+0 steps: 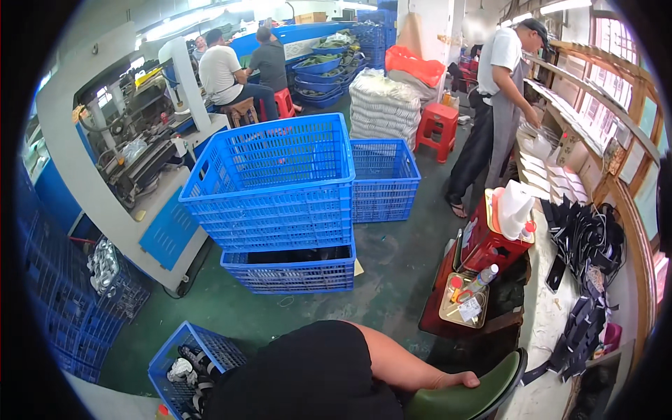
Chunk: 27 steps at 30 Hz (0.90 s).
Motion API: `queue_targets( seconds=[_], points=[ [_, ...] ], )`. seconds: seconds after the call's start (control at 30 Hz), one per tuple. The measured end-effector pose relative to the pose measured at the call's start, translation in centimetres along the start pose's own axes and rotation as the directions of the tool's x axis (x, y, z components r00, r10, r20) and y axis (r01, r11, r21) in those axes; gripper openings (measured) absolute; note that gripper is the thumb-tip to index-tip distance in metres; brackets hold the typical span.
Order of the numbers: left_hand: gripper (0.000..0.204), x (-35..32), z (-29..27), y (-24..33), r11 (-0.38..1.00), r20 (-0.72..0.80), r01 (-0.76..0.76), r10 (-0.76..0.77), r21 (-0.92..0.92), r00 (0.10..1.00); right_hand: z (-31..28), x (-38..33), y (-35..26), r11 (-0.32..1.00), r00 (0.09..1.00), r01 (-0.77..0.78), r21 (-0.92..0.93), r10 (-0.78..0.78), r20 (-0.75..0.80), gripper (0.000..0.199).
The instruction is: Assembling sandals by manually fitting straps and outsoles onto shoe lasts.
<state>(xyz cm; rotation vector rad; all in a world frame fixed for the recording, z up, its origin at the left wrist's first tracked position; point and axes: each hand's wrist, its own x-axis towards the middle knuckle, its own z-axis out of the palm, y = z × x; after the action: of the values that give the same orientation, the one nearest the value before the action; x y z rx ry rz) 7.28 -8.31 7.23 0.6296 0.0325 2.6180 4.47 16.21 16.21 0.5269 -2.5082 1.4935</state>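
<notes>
Right hand [458,381] flat on curved green plastic chair back [469,399], fingers pressed together, gripping nothing; probably stiff, light, smooth — best grabbed at top rim.

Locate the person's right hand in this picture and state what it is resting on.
In the head view, the right hand lies at the lower right, resting on the curved top edge of a green chair back, just below the dark red side table.
</notes>
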Motion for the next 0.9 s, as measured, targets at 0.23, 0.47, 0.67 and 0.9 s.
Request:
queue_targets(
  seconds=[0.23, 0.47, 0.67, 0.9],
  points=[
    [0.061, -1.3, 10.5, 3.2, 0.953, -0.494, 0.2, -0.063, 0.23, 0.867, -7.7, -3.7, 5.1, 0.934, 0.967, -0.245, 0.261, 0.254, -0.001, 0.059],
    [0.061, 8.4, 11.0, 0.2, 0.723, -0.713, 0.646, -0.318, 0.244, 0.625, -2.6, 1.0, -4.4, 0.878, 0.936, -0.307, 0.368, 0.348, -0.05, 0.057],
    [0.066, 10.4, 8.3, -2.8, 0.612, -0.647, 0.693, -0.358, 0.382, 0.673, -3.5, 4.6, -5.3, 0.945, 0.938, -0.304, 0.117, 0.319, -0.138, 0.036],
    [0.064, 9.2, 6.3, -4.4, 0.643, -0.702, 0.689, -0.317, 0.334, 0.637, -2.6, 4.5, -2.3, 0.977, 0.955, -0.19, -0.096, 0.161, -0.25, 0.031]
  ],
)
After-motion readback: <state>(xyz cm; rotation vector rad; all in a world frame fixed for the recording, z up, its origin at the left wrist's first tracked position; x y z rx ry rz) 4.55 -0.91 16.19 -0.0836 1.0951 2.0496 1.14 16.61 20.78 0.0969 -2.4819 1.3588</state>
